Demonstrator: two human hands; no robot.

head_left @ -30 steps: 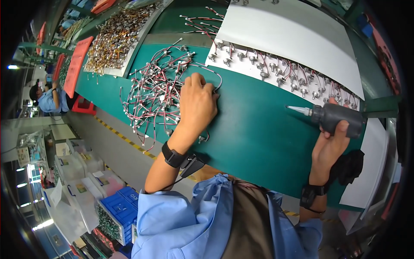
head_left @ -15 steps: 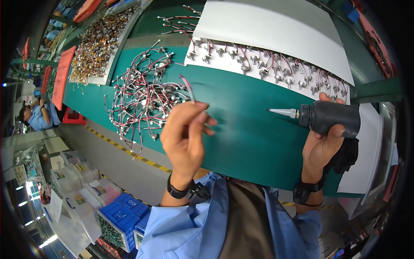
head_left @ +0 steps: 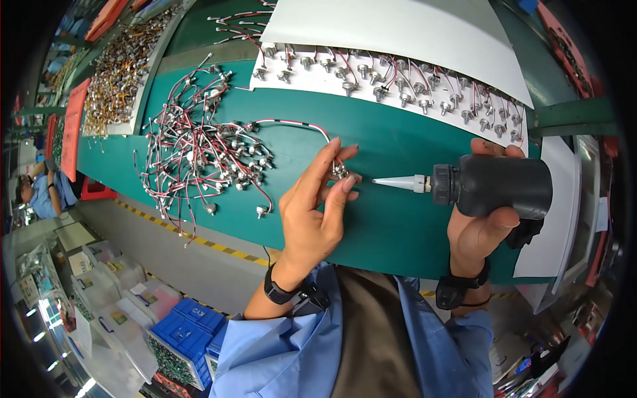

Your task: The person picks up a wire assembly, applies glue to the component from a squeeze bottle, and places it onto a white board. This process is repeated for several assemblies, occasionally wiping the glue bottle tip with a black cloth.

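Observation:
Between the thumb and fingers of my left hand point(head_left: 313, 215) is a small metal potentiometer point(head_left: 340, 171). Its red, white and black lead point(head_left: 292, 122) trails leftward toward a tangled heap of wired potentiometers point(head_left: 206, 142). Wrapped round a black squeeze bottle point(head_left: 504, 187), my right hand point(head_left: 472, 235) keeps it lying sideways. The bottle's pale tapered nozzle point(head_left: 401, 182) points left at the held potentiometer, with a small gap between them. Fingers partly cover the potentiometer's body.
Several wired potentiometers point(head_left: 406, 99) stand in rows on a white sheet point(head_left: 398, 26) across the far side of the green table point(head_left: 378, 239). A tray of small parts point(head_left: 129, 73) sits far left. A black cloth point(head_left: 525, 233) lies behind the bottle. Blue bins point(head_left: 189, 325) stand lower left.
The view has shifted a little. My left hand now shows a potentiometer in its fingertips, its lead stretched left. The bottle's nozzle has come closer to that hand.

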